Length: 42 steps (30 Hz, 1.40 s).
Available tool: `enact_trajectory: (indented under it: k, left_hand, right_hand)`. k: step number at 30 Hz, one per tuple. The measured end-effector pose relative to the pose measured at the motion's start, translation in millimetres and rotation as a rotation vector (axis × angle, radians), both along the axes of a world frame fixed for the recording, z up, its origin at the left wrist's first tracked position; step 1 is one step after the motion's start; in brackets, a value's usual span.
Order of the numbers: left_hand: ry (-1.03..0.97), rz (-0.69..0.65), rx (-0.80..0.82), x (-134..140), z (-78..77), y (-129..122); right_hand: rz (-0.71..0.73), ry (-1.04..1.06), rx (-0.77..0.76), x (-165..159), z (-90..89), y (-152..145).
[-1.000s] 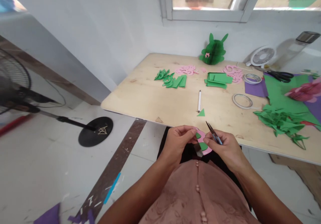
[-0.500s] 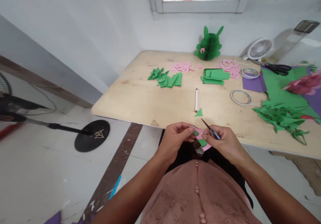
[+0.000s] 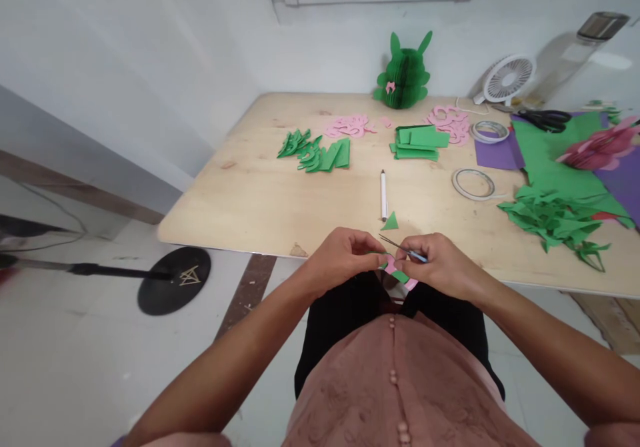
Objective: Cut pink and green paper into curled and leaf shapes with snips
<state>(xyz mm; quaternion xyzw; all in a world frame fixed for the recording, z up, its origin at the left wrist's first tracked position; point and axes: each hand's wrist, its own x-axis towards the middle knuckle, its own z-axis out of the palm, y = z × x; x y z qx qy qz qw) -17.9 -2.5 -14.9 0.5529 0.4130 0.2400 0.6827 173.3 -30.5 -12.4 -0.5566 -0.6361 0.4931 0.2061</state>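
Observation:
Just beyond the table's front edge, over my lap, both hands meet at a small pink and green paper piece (image 3: 400, 275). My left hand (image 3: 345, 255) pinches its left end between thumb and fingertips. My right hand (image 3: 434, 263) is closed around what look like small scissors (image 3: 416, 256), with thin dark blades pointing left and a blue handle partly covered by the fingers. Its thumb and fingertips also touch the paper piece. A green paper triangle (image 3: 391, 221) and a white pen (image 3: 383, 195) lie on the table just past my hands.
On the wooden table (image 3: 240, 193) are folded green cutouts (image 3: 310, 153), pink cutouts (image 3: 347, 125), stacked green strips (image 3: 419, 141), a tape roll (image 3: 473, 185) and green scraps (image 3: 555, 217). A green paper figure (image 3: 404, 80), a small fan (image 3: 510, 79) and black scissors (image 3: 545, 120) are farther back.
The scissors have swung flatter, their blades now pointing more to the left and showing two separate tips. My hands have drawn closer together on the paper piece. The view has tilted down slightly.

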Motion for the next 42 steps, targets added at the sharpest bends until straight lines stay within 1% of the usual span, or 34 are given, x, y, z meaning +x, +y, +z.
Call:
enact_trajectory:
  k: [4, 7, 10, 14, 16, 18, 20, 22, 24, 27, 29, 31, 36, 39, 42]
  left_hand:
    - [0.05, -0.04, 0.052, 2.4, -2.4, 5.9]
    - [0.073, -0.051, 0.073, 2.8, -4.8, 8.9]
    - [0.069, -0.021, 0.085, 2.9, -6.7, 10.6]
    - [0.069, 0.051, 0.065, 2.9, -8.6, 10.6]
    - [0.059, 0.107, 0.024, 2.3, -9.9, 9.7]
    - [0.031, 0.192, -0.024, 1.4, -11.9, 8.6]
    - [-0.026, 0.289, -0.079, 1.1, -14.8, 7.3]
    - [-0.105, 0.384, -0.149, 1.9, -17.8, 5.5]
    - [-0.188, 0.472, -0.217, 4.3, -20.4, 3.2]
    - [-0.3, 0.574, -0.289, 10.3, -22.5, -1.4]
    - [-0.356, 0.624, -0.319, 14.6, -23.0, -4.7]
    - [-0.395, 0.663, -0.336, 18.1, -22.8, -7.5]
    - [-0.432, 0.712, -0.339, 21.0, -21.9, -11.9]
    - [-0.447, 0.728, -0.328, 21.7, -21.8, -13.6]
    - [-0.453, 0.738, -0.324, 24.2, -21.9, -15.6]
  right_hand:
    - [0.064, -0.07, 0.067, -1.9, 3.1, 6.3]
    - [0.092, -0.124, 0.091, -2.8, 2.1, 10.7]
    - [0.103, -0.122, 0.096, -3.3, 0.4, 15.3]
    - [0.098, -0.061, 0.053, -0.2, 2.7, 21.8]
    - [0.021, -0.046, 0.048, 4.6, 5.3, 24.0]
    - [-0.118, -0.025, 0.075, 10.8, 6.4, 23.9]
    - [-0.286, 0.018, 0.141, 16.1, 4.1, 20.5]
    - [-0.43, 0.102, 0.158, 17.5, -2.3, 14.0]
    - [-0.548, 0.214, 0.131, 13.6, -11.6, 5.1]
    - [-0.667, 0.387, 0.102, -1.0, -25.6, -8.8]
    - [-0.724, 0.473, 0.101, -12.6, -32.6, -16.3]
    - [-0.79, 0.514, 0.128, -22.3, -37.0, -21.2]
    - [-0.897, 0.583, 0.15, -30.2, -40.4, -24.0]
    - [-0.92, 0.646, 0.131, -31.1, -39.4, -24.7]
    - [-0.896, 0.7, 0.087, -36.6, -39.0, -26.4]
